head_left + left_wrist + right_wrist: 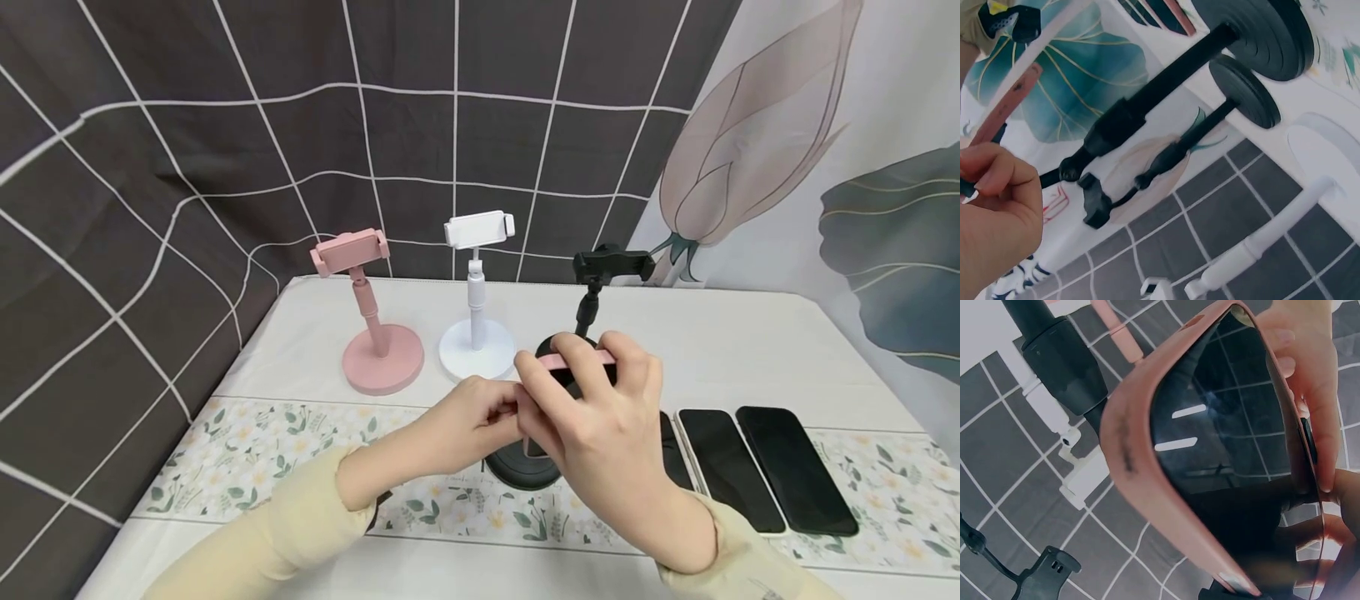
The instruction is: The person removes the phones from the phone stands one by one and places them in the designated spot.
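In the head view my right hand (pixel 607 408) grips a phone in a pink case (pixel 611 358) from above, fingers spread over its edges. The phone's dark glossy screen (pixel 1222 444) fills much of the right wrist view. My left hand (pixel 480 425) is at the phone's left side. In the left wrist view, its curled fingers (pixel 1004 175) pinch a small dark clamp end at the phone's edge. Below the hands stands a black phone stand (pixel 525 467), its stem (pixel 1166 81) rising to the phone. The stand's holder is largely hidden behind the phone and hands.
Behind stand a pink phone stand (pixel 382 358), a white phone stand (pixel 476 346) and a second black phone stand (pixel 588 308). At right lie a white-edged phone (pixel 731 471) and a black phone (pixel 797 471), with another phone (pixel 673 454) partly hidden. A dark checked curtain (pixel 405 142) hangs behind.
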`<state>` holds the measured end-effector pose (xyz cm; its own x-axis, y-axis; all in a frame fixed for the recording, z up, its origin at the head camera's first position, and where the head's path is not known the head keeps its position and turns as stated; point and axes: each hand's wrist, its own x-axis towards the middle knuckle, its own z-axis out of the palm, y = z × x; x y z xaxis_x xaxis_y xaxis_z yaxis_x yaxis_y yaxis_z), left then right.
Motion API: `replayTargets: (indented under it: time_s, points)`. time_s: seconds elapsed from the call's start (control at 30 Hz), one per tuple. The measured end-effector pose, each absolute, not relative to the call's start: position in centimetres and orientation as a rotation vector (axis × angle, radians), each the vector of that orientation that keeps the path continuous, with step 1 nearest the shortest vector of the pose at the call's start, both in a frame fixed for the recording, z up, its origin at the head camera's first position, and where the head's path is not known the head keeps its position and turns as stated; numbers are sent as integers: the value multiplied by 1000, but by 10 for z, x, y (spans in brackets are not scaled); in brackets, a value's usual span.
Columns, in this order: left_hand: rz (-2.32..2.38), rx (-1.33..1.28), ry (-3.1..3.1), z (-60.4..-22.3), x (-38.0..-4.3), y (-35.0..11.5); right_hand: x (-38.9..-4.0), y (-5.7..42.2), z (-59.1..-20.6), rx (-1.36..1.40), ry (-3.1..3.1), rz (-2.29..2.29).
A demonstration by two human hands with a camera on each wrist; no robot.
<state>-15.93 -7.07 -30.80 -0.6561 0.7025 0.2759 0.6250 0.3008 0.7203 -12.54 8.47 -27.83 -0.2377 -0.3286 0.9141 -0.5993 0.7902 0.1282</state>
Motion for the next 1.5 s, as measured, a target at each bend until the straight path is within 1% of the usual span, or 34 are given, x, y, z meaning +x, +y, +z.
replayTargets:
  time_s: [0.1, 0.2, 0.4, 0.53, 1.27, 1.5]
  points:
    - [1153, 1284, 2557, -304, -157, -71, -125, 85, -279, 706, -1846, 281]
    - [1062, 1384, 2706, -303, -155, -70, -125, 86, -279, 700, -1872, 275]
    - [1057, 1667, 2971, -310, -157, -67, -122, 89, -277, 695, -1929, 304]
    - [1081, 1779, 3045, -312, -160, -67, -122, 87, -275, 706, -1920, 324]
    - [1114, 1922, 2979, -314, -164, -75, -122, 98, -269, 769, -2031, 486]
    - [1167, 1905, 2960, -315, -162, -74, -119, 101, -270, 763, -2048, 515]
